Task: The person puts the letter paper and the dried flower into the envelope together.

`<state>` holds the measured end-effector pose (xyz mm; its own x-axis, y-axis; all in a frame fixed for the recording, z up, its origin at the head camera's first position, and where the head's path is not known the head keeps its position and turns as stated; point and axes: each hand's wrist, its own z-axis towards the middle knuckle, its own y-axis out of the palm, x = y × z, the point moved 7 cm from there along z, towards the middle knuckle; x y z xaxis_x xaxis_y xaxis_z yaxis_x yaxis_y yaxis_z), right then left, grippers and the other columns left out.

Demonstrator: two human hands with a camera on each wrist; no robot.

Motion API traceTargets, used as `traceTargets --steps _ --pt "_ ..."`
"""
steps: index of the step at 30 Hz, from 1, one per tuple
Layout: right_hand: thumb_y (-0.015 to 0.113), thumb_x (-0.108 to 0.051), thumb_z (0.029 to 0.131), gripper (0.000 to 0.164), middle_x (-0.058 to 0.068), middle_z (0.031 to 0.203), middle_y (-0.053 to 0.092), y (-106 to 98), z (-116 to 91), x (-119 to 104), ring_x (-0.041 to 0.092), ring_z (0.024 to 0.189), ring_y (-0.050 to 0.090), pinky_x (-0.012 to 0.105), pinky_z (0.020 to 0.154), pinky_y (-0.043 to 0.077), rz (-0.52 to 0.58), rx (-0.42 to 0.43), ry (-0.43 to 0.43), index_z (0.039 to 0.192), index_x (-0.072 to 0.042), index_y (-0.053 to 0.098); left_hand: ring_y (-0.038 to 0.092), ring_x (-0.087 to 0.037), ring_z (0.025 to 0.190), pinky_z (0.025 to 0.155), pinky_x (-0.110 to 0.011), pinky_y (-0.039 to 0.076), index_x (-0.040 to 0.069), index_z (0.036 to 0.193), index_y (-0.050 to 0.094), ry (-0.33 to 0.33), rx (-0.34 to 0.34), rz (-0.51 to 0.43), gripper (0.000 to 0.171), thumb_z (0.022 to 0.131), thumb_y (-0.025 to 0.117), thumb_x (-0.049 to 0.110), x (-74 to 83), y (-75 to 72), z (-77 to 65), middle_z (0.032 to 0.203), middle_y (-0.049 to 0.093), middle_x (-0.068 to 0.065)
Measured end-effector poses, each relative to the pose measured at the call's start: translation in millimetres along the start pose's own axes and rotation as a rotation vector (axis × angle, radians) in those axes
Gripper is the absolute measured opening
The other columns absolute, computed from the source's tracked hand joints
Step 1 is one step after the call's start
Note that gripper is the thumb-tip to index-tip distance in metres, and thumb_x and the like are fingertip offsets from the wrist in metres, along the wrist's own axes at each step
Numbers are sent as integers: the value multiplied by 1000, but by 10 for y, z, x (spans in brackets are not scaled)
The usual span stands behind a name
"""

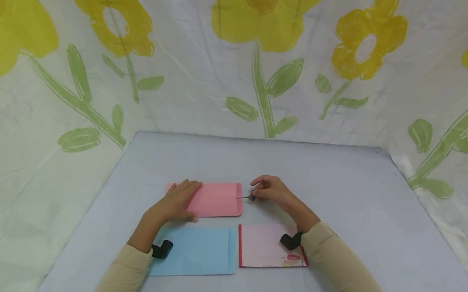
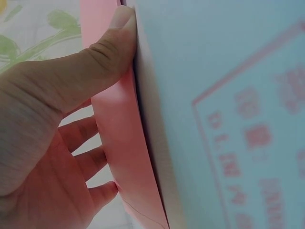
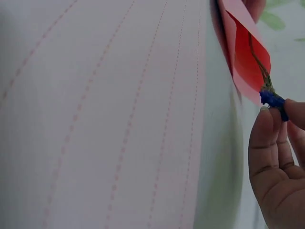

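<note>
1. Flower (image 3: pixel 272 98): located at the right hand's (image 1: pixel 272 191) fingertips, its blue head pinched between thumb and finger. The stem runs leftward from that hand, its long axis roughly in line with the envelope's length; its tip reaches inside the open mouth.
2. Pink envelope (image 1: pixel 217 201): lies directly left of the right hand, mouth facing it and gaping. The right hand is nearer the mouth.
3. Left hand (image 1: pixel 178 201): spread wide across the envelope's other end, thumb at the near edge.
4. Blue envelope (image 1: pixel 202 251): nearer the body than the left hand. Pale pink envelope (image 1: pixel 263 245): nearer the body than the right hand.
5. Table (image 1: pixel 335 178): pale, beneath both hands. Flowered cloth (image 1: pixel 189 86) stands beyond them.
</note>
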<state>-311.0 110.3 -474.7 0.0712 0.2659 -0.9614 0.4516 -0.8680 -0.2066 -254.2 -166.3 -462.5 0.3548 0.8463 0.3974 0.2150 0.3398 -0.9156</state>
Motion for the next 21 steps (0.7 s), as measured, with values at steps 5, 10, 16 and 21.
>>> traceTargets --steps 5,10,16,21 --pt "69 2 89 29 8 86 69 100 66 11 19 73 65 29 69 57 -4 -4 8 116 10 63 24 -42 146 117 -64 14 3 153 37 3 2 -5 102 71 92 26 0 6 2 155 39 -20" --pt "69 3 89 26 10 88 70 209 140 63 20 73 67 31 71 60 20 -6 44 115 6 64 25 -42 146 116 -64 14 3 153 37 10 -1 -10 102 71 92 27 -4 18 -2 155 39 -20" --pt "69 5 89 30 13 91 70 318 214 82 23 75 69 35 71 61 47 -8 61 118 4 62 23 -41 147 117 -63 13 4 154 36 1 -4 -4 102 72 92 27 -19 24 -3 156 38 -19" --pt "70 4 89 35 13 90 71 383 259 81 23 75 70 36 71 61 36 2 70 121 1 59 23 -41 147 117 -63 12 4 154 36 0 -9 -15 102 72 92 26 -16 17 2 156 37 -19"
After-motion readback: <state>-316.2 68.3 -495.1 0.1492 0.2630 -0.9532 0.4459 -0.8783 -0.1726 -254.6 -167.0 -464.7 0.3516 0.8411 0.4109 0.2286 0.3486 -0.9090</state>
